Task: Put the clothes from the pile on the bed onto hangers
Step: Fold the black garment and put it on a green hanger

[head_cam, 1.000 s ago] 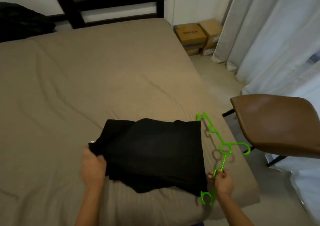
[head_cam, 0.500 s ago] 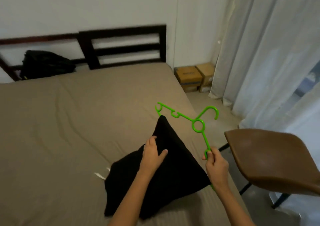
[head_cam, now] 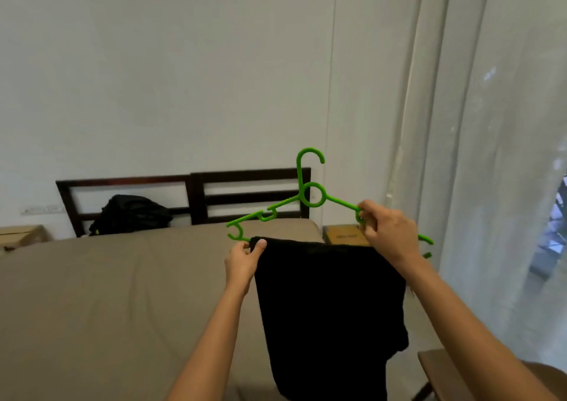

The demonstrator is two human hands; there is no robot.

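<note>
A bright green plastic hanger (head_cam: 310, 196) is held upright in the air above the bed (head_cam: 107, 293), hook on top. A black garment (head_cam: 331, 308) hangs folded over its lower bar and drops down in front of me. My left hand (head_cam: 244, 261) pinches the garment's top left corner by the hanger's left end. My right hand (head_cam: 388, 232) grips the hanger's right arm, and part of that arm is hidden behind the fingers.
A dark wooden headboard (head_cam: 196, 198) stands at the far end of the bed, with a black bag (head_cam: 130, 213) against it. A cardboard box (head_cam: 345, 235) sits by the wall. White curtains (head_cam: 497, 155) hang on the right. A brown chair (head_cam: 478, 373) is at the lower right.
Both hands have lifted the hanger and the black garment off the bed to chest height. The hanger has turned upright, and the garment now hangs over its bar. The view has tilted up.
</note>
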